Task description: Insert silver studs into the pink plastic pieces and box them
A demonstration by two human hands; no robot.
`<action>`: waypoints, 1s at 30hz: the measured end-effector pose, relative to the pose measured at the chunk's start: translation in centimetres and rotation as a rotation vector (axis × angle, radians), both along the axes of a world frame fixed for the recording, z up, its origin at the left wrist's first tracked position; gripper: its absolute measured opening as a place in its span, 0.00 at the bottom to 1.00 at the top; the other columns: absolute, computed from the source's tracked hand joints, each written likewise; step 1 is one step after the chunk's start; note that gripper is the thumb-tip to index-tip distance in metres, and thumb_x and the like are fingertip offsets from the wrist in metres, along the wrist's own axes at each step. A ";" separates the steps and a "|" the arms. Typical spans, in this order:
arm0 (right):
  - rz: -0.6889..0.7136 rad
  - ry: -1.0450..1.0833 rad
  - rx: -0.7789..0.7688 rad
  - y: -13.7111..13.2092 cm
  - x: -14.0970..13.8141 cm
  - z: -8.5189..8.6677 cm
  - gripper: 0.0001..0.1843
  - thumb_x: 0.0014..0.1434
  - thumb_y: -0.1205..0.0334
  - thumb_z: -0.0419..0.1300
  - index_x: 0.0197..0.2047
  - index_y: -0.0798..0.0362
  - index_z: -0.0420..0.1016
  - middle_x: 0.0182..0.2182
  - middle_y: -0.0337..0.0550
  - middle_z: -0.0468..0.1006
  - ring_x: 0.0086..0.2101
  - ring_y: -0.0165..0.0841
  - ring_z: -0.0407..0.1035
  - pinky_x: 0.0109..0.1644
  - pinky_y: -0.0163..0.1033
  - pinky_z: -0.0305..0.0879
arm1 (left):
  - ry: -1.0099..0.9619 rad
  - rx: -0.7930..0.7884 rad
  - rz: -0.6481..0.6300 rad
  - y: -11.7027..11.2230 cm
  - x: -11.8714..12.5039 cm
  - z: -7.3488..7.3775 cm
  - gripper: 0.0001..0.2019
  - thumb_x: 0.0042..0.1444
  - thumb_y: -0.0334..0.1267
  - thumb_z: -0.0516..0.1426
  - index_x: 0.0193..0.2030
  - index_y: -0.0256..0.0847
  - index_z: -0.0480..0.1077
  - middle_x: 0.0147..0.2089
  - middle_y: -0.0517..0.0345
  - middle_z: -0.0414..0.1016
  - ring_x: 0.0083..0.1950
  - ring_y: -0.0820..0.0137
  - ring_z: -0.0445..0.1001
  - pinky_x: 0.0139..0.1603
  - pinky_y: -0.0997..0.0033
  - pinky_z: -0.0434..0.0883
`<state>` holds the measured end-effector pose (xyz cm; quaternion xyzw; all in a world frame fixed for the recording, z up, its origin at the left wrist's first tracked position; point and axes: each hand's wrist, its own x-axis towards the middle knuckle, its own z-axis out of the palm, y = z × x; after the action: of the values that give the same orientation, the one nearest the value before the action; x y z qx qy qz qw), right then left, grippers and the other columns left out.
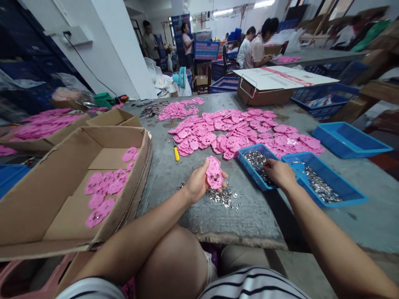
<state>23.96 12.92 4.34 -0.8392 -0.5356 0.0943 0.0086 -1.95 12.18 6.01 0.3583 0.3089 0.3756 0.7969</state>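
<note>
My left hand (197, 183) is closed around the edges of a pink plastic piece (213, 171), its face turned up, with small metal bits set in its lower part. Below that hand, a scatter of small shiny metal parts (226, 198) lies on the table. My right hand (279, 173) reaches over the near blue tray (264, 187), fingertips pinched at the small metal parts (256, 160) inside; what they grip is too small to make out. Beside it sits a second blue tray (346, 200) with more metal parts. Beyond my hands spreads a heap of pink pieces (230, 128).
On the left stands an open cardboard box (71, 145) with several pink pieces in it. A yellow-handled screwdriver (176, 153) lies on the table (168, 199). Another blue tray (349, 141) is at the right, and a flat-topped carton (264, 95) stands behind. People work farther back.
</note>
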 end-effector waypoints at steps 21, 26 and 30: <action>-0.096 0.786 0.545 -0.3 -0.9 -0.4 0.07 0.47 0.57 0.62 0.24 0.51 0.70 0.19 0.40 0.73 0.21 0.33 0.65 0.28 0.38 0.60 | 0.064 0.055 0.020 0.1 0.1 -0.9 0.22 0.53 0.55 0.60 0.40 0.37 0.64 0.28 0.55 0.76 0.23 0.69 0.75 0.18 0.74 0.71; 0.304 1.194 0.544 -1.6 -6.5 0.4 0.17 0.43 0.45 0.68 0.25 0.50 0.75 0.22 0.40 0.74 0.22 0.31 0.65 0.28 0.39 0.63 | 0.113 0.112 0.030 0.0 0.0 -1.4 0.29 0.38 0.43 0.71 0.44 0.37 0.64 0.30 0.59 0.76 0.25 0.72 0.75 0.19 0.77 0.71; 0.605 1.135 0.666 -2.1 -9.5 0.3 0.14 0.50 0.47 0.67 0.23 0.48 0.77 0.29 0.43 0.77 0.33 0.35 0.70 0.39 0.43 0.67 | 0.101 0.094 0.031 0.0 -0.1 -1.4 0.29 0.35 0.42 0.71 0.42 0.35 0.65 0.28 0.60 0.74 0.24 0.71 0.74 0.19 0.76 0.71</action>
<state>14.50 10.80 4.64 -0.4288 -0.6577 0.3456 0.5139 -2.05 12.18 4.62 0.4090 0.3364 0.3833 0.7567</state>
